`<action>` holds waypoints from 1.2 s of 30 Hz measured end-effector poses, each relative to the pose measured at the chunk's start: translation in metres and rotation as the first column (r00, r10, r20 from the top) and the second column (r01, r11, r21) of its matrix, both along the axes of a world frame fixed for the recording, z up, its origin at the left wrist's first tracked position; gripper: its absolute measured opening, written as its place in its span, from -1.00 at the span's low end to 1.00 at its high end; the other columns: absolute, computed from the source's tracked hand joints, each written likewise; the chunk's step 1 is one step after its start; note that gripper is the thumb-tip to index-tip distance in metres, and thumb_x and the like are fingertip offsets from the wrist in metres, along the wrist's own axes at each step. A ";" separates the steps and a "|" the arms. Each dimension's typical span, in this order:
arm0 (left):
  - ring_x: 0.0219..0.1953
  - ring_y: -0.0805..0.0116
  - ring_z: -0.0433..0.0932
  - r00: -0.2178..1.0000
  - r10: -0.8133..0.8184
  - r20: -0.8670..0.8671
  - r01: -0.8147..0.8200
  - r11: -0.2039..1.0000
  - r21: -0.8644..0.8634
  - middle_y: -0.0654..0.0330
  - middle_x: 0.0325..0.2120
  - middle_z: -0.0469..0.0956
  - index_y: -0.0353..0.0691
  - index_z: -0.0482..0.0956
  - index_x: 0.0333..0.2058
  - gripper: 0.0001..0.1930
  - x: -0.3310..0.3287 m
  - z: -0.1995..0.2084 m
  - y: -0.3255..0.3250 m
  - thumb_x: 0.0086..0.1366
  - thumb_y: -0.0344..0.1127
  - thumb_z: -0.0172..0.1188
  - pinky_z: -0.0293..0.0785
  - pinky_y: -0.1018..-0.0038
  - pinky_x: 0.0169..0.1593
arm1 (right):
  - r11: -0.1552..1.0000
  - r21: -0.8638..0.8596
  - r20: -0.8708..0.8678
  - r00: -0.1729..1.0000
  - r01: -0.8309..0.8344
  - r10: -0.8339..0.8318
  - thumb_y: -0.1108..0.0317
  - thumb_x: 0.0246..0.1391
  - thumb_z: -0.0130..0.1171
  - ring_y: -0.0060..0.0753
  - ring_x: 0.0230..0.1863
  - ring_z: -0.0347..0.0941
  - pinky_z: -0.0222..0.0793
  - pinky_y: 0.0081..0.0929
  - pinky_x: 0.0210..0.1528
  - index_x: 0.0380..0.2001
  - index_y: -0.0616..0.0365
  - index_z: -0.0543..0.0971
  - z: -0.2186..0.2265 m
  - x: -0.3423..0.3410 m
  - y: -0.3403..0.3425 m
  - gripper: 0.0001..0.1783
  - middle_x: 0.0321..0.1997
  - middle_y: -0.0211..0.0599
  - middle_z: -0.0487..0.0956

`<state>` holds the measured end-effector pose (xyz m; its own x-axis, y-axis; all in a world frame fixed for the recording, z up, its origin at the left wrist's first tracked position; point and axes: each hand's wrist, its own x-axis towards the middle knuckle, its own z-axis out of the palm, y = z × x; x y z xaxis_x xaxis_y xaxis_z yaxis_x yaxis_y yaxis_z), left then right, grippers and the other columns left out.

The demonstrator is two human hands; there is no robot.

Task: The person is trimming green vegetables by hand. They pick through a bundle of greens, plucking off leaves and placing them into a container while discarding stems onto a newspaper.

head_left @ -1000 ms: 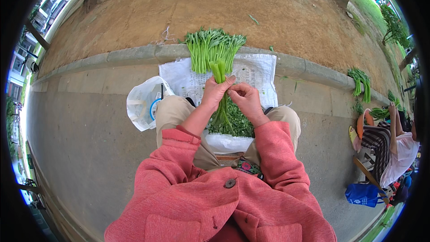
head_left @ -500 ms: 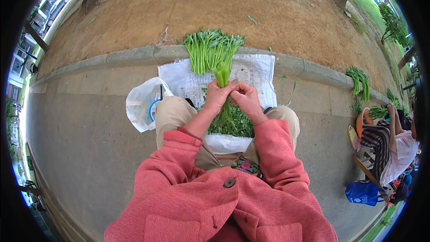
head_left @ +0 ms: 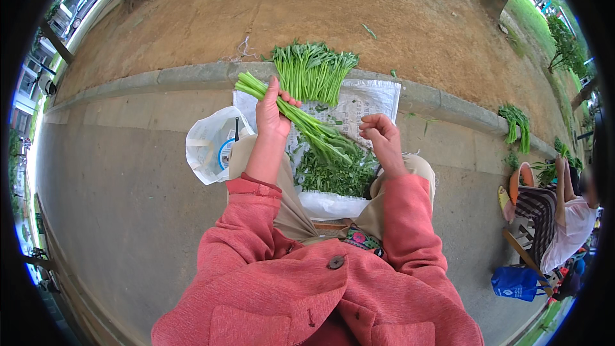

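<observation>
My left hand (head_left: 273, 114) is closed around a bunch of long-stemmed leafy greens (head_left: 309, 127), held slantwise with the cut stem ends up to the left and the leaves down to the right. Beside the leafy end, apart from the stems, hangs my right hand (head_left: 384, 144), its fingers curled together; whatever they may pinch is too small to name. Below the bunch, loose green leaves (head_left: 336, 178) lie heaped between my knees on a white woven sack (head_left: 371, 97). A neat row of similar greens (head_left: 312, 75) rests across the sack's far edge and the kerb.
A white plastic bag (head_left: 206, 147) holding a blue-rimmed item stands left of my knee. The stone kerb (head_left: 442, 104) borders bare soil, with another bundle of greens (head_left: 514, 127) farther right. At the right sits a person (head_left: 570, 224) handling greens, near a blue bag (head_left: 516, 283).
My hands have parted. The left has swung the bunch from upright to a leftward slant, while the right has moved away to the right. The view has shifted slightly.
</observation>
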<state>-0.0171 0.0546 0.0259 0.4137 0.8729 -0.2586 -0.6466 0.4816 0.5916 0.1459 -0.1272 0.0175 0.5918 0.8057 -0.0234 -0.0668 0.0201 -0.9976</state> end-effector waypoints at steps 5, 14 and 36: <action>-0.66 0.39 0.32 0.998 0.043 0.041 -0.042 0.998 -0.041 0.31 -0.74 0.30 -0.10 0.30 -0.61 -0.65 -0.003 0.002 0.004 0.11 -0.06 0.24 0.39 0.32 -0.46 | 0.994 -0.062 -0.048 0.995 -0.085 0.082 0.38 0.11 0.01 -0.61 -0.40 0.42 0.37 -0.65 -0.31 -0.27 0.29 0.50 0.011 -0.009 -0.026 -0.80 -0.41 -0.36 0.53; -0.70 0.40 0.32 0.989 0.120 0.087 -0.115 0.991 -0.064 0.30 -0.74 0.30 -0.12 0.32 -0.56 -0.68 -0.008 0.005 0.009 0.09 -0.12 0.27 0.38 0.34 -0.51 | 0.981 -0.166 0.268 0.952 -0.104 0.146 0.41 0.00 0.18 -0.71 -0.43 0.38 0.32 -0.72 -0.33 -0.18 0.27 0.48 0.026 -0.053 -0.040 -0.71 -0.42 -0.44 0.51; -0.72 0.39 0.36 0.982 0.179 -0.061 -0.171 0.980 0.105 0.27 -0.73 0.33 -0.18 0.34 -0.51 -0.69 0.008 0.000 -0.001 0.08 -0.17 0.29 0.43 0.35 -0.56 | 0.963 -0.089 0.477 0.860 0.254 -0.183 0.37 -0.03 0.16 -0.60 -0.62 0.27 0.27 -0.56 -0.56 -0.38 0.14 0.54 -0.062 -0.024 -0.025 -0.87 -0.64 -0.41 0.39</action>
